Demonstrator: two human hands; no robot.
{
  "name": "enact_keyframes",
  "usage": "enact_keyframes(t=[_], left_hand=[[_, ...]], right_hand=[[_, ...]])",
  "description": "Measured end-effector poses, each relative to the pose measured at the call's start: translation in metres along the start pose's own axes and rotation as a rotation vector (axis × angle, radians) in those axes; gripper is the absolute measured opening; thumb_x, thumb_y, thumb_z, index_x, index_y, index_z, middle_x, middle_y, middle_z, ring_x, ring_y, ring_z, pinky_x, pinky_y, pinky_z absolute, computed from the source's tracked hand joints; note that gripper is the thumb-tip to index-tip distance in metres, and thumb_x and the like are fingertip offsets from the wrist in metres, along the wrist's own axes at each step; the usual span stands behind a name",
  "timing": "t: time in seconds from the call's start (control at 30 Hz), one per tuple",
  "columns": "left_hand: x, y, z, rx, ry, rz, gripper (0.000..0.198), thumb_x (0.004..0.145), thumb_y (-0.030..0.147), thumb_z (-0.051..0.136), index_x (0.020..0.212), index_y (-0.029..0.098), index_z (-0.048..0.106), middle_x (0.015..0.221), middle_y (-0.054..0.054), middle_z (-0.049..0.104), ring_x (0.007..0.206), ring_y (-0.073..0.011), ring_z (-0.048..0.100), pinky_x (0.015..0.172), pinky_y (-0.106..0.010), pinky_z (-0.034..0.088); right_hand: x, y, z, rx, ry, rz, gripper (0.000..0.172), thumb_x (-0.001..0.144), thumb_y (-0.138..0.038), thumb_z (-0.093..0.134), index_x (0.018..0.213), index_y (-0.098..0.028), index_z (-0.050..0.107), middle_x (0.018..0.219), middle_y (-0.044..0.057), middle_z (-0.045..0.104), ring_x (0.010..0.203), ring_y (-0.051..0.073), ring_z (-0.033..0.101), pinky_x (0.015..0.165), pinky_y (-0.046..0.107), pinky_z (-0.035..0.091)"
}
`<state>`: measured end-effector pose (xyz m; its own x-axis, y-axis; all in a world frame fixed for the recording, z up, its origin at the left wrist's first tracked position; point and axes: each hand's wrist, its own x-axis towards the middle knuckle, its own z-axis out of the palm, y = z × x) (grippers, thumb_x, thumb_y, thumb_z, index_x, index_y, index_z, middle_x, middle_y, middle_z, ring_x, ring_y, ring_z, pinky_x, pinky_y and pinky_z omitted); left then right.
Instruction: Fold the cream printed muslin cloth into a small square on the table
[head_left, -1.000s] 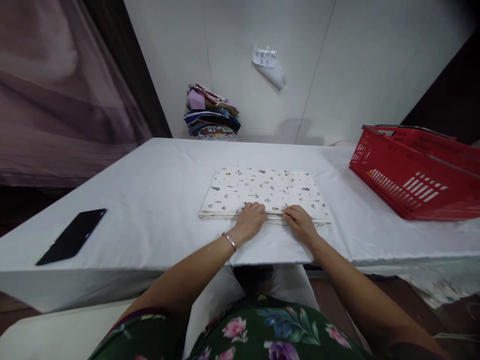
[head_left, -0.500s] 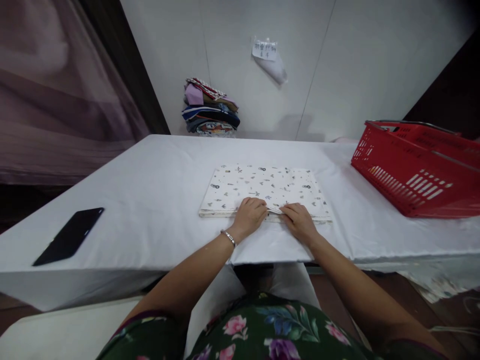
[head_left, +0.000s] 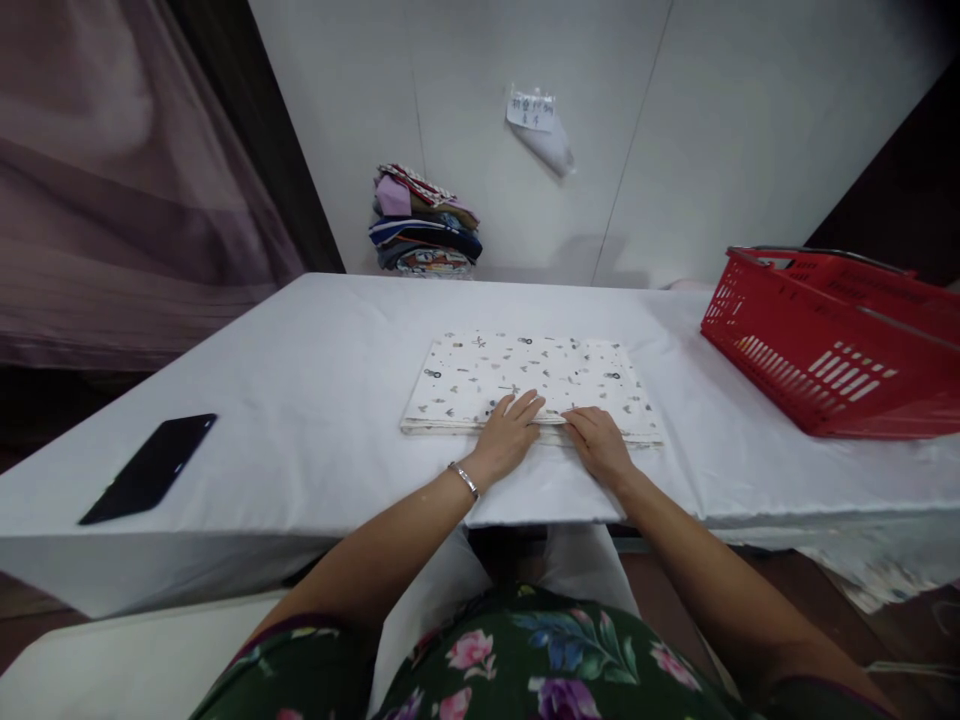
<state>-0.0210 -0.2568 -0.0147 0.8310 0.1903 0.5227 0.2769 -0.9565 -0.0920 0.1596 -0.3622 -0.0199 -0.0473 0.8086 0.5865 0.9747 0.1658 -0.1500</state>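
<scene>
A white cloth (head_left: 547, 370) with a small printed pattern lies folded into a flat rectangle in front of me, its layered edge towards me. My left hand (head_left: 510, 436), with a silver bracelet at the wrist, rests on the near edge of the cloth, its fingers stretched out over the top. Close beside it, my right hand (head_left: 600, 440) pinches the near edge, the thumb side turned towards my left hand. The undersides of the right fingers are hidden.
A red plastic basket (head_left: 810, 340) stands at the right of the white-covered table (head_left: 300, 400). On the left lies a black flat tablet-like object (head_left: 150, 470). At the back, a stack of folded fabrics (head_left: 427, 225) sits against the wall, and a paper note (head_left: 531, 110) hangs above.
My left hand's fingers have straightened out from a curled hold on the cloth's edge and now lie over its top. My right hand stays nearly still at the edge.
</scene>
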Motion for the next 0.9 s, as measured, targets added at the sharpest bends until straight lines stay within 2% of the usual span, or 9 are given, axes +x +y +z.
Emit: enact_keyframes(t=[0.17, 0.37, 0.6, 0.77, 0.9], left_hand=[[0.003, -0.001, 0.004, -0.019, -0.042, -0.051, 0.023, 0.088, 0.016, 0.045, 0.076, 0.017, 0.064, 0.135, -0.007, 0.049, 0.133, -0.0249, 0.03, 0.106, -0.048, 0.027], [0.004, 0.0, -0.009, -0.184, -0.041, -0.182, 0.023, 0.086, 0.021, 0.048, 0.07, 0.02, 0.063, 0.129, -0.004, 0.052, 0.13, -0.0252, 0.033, 0.099, -0.047, 0.033], [0.001, 0.003, -0.015, -0.142, 0.025, -0.042, 0.023, 0.089, 0.017, 0.041, 0.082, 0.02, 0.063, 0.129, -0.004, 0.054, 0.126, -0.0199, 0.038, 0.104, -0.044, 0.029], [-0.001, 0.002, -0.015, -0.142, 0.027, -0.049, 0.022, 0.09, 0.017, 0.041, 0.084, 0.02, 0.062, 0.123, -0.004, 0.057, 0.121, -0.0203, 0.041, 0.1, -0.042, 0.032], [0.001, 0.003, -0.014, -0.158, 0.009, -0.064, 0.022, 0.091, 0.018, 0.04, 0.086, 0.019, 0.061, 0.11, -0.005, 0.061, 0.108, -0.0197, 0.048, 0.094, -0.04, 0.036]], right_hand=[[0.001, -0.002, -0.001, -0.02, 0.0, -0.01, 0.024, 0.093, -0.024, 0.041, 0.105, -0.019, 0.061, 0.099, 0.009, 0.065, 0.093, 0.023, 0.055, 0.079, 0.039, 0.042], [0.001, -0.002, -0.001, -0.021, 0.009, -0.012, 0.026, 0.093, -0.024, 0.041, 0.107, -0.019, 0.061, 0.101, 0.01, 0.064, 0.093, 0.024, 0.054, 0.078, 0.039, 0.042], [0.002, -0.002, 0.0, -0.011, -0.007, -0.025, 0.024, 0.092, -0.025, 0.044, 0.106, -0.02, 0.062, 0.098, 0.01, 0.064, 0.091, 0.024, 0.054, 0.078, 0.039, 0.042], [0.001, -0.005, -0.004, 0.038, -0.054, -0.054, 0.026, 0.088, -0.024, 0.047, 0.111, -0.02, 0.059, 0.102, 0.009, 0.062, 0.092, 0.024, 0.053, 0.079, 0.04, 0.042], [0.002, -0.009, -0.007, 0.012, -0.092, -0.054, 0.031, 0.085, -0.028, 0.051, 0.115, -0.02, 0.057, 0.105, 0.01, 0.061, 0.093, 0.025, 0.052, 0.08, 0.041, 0.041]])
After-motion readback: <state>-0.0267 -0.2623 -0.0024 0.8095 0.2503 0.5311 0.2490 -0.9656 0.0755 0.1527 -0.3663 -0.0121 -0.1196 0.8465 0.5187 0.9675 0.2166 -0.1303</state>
